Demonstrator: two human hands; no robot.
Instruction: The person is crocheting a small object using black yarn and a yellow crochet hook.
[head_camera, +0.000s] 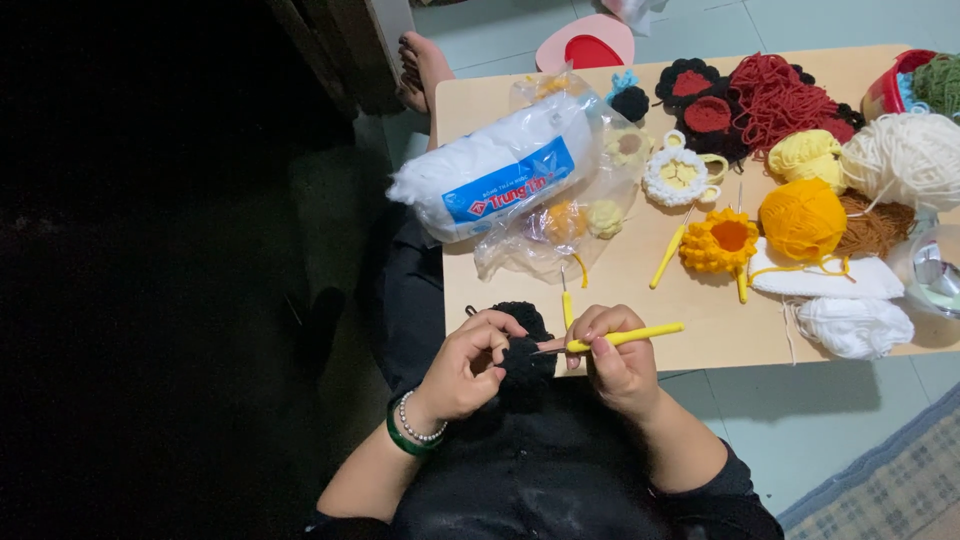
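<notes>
My left hand (468, 365) pinches a black crocheted piece (524, 352) at the near edge of a low wooden table (700, 320). A green bangle and a bead bracelet sit on that wrist. My right hand (617, 362) grips a yellow-handled crochet hook (625, 337), its tip pushed into the black piece between the two hands. Both hands hover over my dark-clothed lap.
On the table lie a bag of white stuffing (500, 175), a clear bag with yellow pieces (560, 225), another yellow hook (667, 256), an orange crocheted flower (720, 242), orange yarn (802, 218), cream yarn (905, 158), red yarn (780, 95), white pieces (852, 322). A bare foot (425, 65) rests beyond the table.
</notes>
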